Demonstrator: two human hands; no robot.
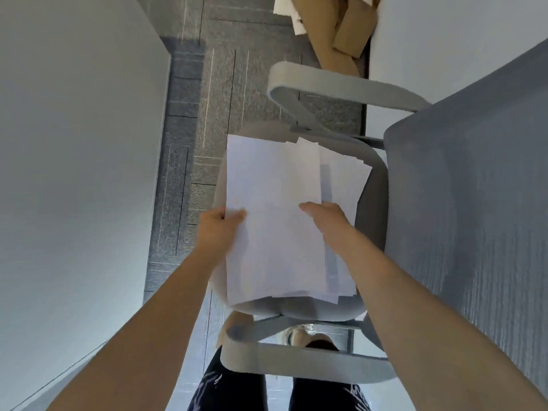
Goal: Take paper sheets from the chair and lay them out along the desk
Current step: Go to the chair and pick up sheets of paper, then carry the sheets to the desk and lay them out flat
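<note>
A loose stack of white paper sheets (275, 188) lies on the seat of a grey office chair (372, 209) below me. My left hand (218, 229) pinches the left edge of the top sheet, thumb on top. My right hand (324, 216) rests on the stack, its fingers closed on the right side of that sheet; whether it grips or just presses I cannot tell. The white desk (77, 173) runs along the left side of the view, its surface bare where I see it.
The chair's backrest (474, 203) rises on the right, with armrests far (341, 83) and near (296, 360). Brown cardboard (341, 31) lies on the grey carpet beyond. My legs and a shoe show under the chair. A narrow strip of carpet separates desk and chair.
</note>
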